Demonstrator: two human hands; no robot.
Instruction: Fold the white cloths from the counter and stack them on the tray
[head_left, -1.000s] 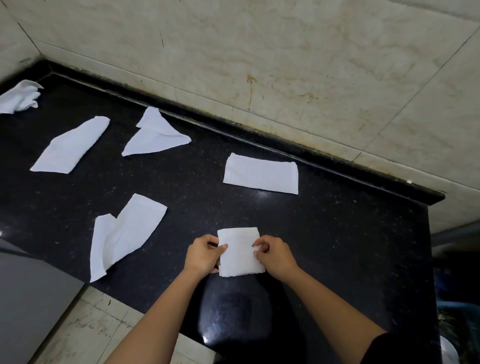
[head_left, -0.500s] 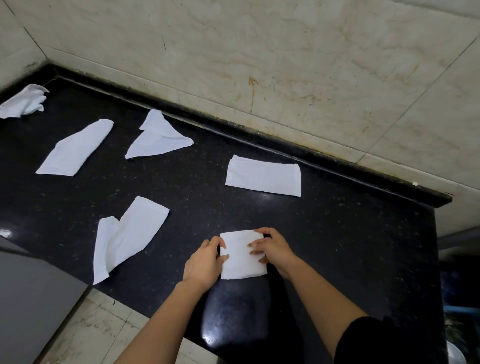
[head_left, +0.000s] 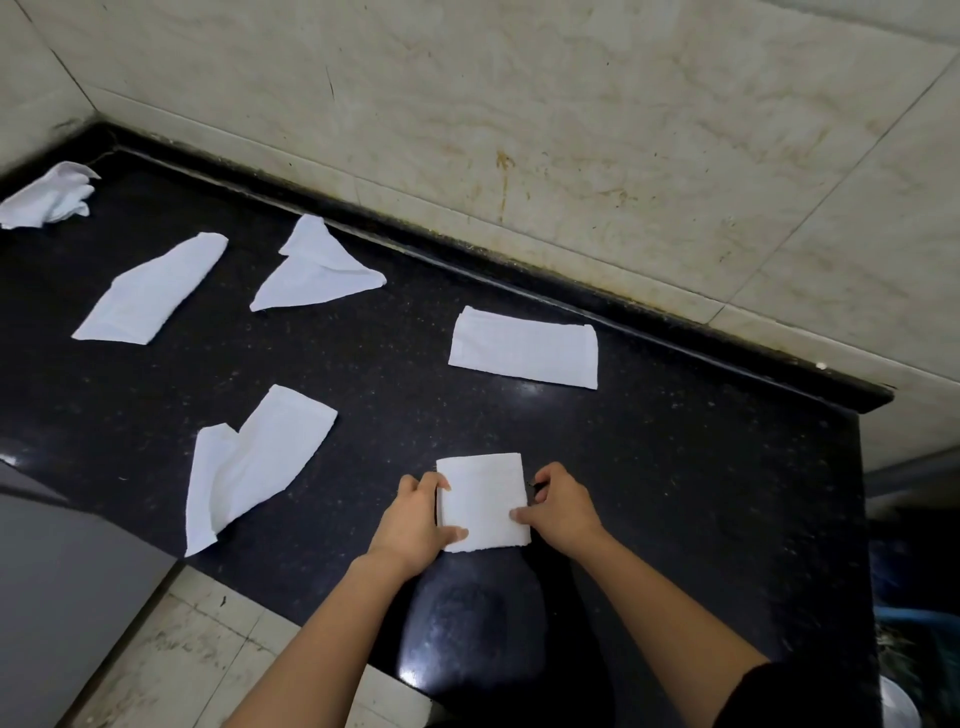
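A small folded white cloth (head_left: 482, 501), nearly square and soft-napped, lies flat near the front edge of the glossy black speckled table (head_left: 675, 493). The left hand (head_left: 415, 522) and right hand (head_left: 558, 506) pinch its two side edges. Five more white cloths lie beyond (one neat rectangle (head_left: 523, 347), four rumpled), below a veined cream-tiled wall (head_left: 571, 130).

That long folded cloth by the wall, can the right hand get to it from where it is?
Probably yes. The long folded cloth lies flat beyond the right hand, with only bare counter between them.
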